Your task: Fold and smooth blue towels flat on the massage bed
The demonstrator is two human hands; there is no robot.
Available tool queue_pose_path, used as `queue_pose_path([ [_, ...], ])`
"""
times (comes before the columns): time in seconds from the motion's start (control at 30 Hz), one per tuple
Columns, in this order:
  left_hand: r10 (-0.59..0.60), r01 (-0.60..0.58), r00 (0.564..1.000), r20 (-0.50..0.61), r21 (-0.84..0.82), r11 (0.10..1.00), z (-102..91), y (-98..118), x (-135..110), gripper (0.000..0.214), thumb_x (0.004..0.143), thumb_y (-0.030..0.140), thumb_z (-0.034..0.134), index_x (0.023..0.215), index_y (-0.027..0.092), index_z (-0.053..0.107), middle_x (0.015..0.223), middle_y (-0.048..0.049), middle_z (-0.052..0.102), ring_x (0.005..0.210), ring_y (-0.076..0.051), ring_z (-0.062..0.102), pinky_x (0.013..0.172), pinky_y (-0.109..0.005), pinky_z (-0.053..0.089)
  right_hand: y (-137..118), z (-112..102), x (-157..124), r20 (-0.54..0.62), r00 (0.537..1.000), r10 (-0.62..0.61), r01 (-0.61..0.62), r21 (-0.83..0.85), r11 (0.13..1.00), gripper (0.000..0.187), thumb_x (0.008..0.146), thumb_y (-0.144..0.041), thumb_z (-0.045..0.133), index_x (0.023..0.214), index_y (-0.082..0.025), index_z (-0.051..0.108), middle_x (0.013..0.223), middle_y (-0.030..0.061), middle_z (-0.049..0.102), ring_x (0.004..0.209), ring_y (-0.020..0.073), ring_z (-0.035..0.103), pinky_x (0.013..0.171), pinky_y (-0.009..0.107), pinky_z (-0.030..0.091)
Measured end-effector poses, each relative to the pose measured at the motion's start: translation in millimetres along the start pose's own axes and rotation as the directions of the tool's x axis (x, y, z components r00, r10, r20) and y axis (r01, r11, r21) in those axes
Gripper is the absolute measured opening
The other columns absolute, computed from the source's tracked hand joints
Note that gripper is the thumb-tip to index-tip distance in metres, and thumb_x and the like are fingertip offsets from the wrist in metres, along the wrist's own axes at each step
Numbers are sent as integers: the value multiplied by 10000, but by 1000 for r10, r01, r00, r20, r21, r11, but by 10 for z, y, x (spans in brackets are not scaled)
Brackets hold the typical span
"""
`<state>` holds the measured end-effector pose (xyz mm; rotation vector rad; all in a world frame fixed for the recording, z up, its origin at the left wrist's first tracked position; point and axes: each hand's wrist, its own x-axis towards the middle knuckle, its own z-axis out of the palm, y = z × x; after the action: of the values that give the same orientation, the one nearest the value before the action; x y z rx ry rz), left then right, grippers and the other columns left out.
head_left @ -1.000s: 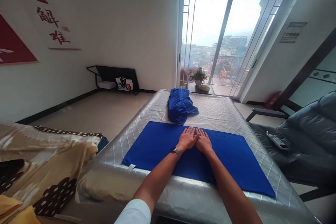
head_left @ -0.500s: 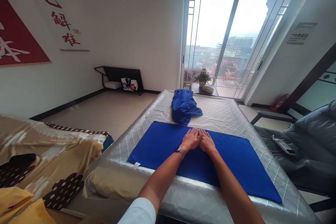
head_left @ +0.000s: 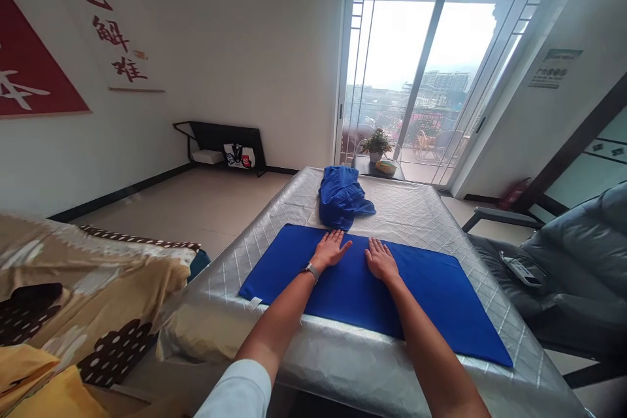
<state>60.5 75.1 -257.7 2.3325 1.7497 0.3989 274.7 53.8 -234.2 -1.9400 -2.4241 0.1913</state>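
Observation:
A flat blue towel [head_left: 431, 300] lies spread across a silver quilted bed [head_left: 421, 209]. My left hand [head_left: 330, 249] rests palm down on the towel near its far edge, fingers stretched out, a watch on the wrist. My right hand [head_left: 381, 260] lies flat on the towel a little to the right, fingers together and extended. The two hands are apart. A crumpled pile of blue cloth [head_left: 343, 197] sits just beyond the towel, near my left fingertips.
A patterned yellow and brown blanket [head_left: 73, 294] lies at the left. A grey armchair [head_left: 578, 261] with a remote [head_left: 520, 270] stands at the right. Beyond the bed are a small table with a plant [head_left: 377, 144] and glass balcony doors [head_left: 431, 78].
My hands, side by side and touching before, have slid apart across the towel; the left hand moved to the left. The camera has shifted slightly.

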Motion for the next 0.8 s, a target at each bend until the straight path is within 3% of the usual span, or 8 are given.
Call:
queue_pose_path([
  [0.27, -210, 213, 977, -48, 66, 975, -373, -1075, -305, 837, 971, 694, 109, 1571, 139, 289, 1641, -117, 255, 1530, -262, 198, 1249, -475, 128, -9, -19, -12, 2, 1000, 12, -12, 6, 1000, 652, 1029, -428, 145, 1603, -121, 190, 1668, 35, 169, 1540, 159, 111, 1246, 347, 50],
  [0.4, -279, 286, 956, -88, 89, 954, -443, -1458, -412, 843, 968, 691, 103, 1568, 131, 295, 1635, -124, 276, 1528, -262, 205, 1250, -473, 120, -7, -19, -12, 1, 1000, 15, -15, -4, 1000, 651, 1030, -422, 137, 1601, -117, 197, 1668, 35, 165, 1540, 155, 111, 1246, 342, 46],
  [0.53, -297, 309, 948, -114, 102, 946, -410, -1587, -428, 832, 969, 680, 86, 1568, 143, 301, 1636, -112, 284, 1530, -256, 199, 1251, -468, 123, -9, -14, -14, 2, 1000, 13, -13, -16, 1000, 654, 1029, -423, 139, 1602, -113, 191, 1668, 30, 160, 1539, 153, 113, 1247, 343, 46],
  [0.8, -307, 321, 944, -122, 110, 941, -378, -1588, -415, 852, 968, 686, 72, 1570, 123, 289, 1649, -127, 240, 1532, -256, 191, 1251, -456, 126, 49, -4, 1, 17, 998, 57, -57, -30, 998, 668, 1026, -441, 137, 1605, -109, 170, 1672, 40, 138, 1542, 166, 104, 1248, 356, 39],
])
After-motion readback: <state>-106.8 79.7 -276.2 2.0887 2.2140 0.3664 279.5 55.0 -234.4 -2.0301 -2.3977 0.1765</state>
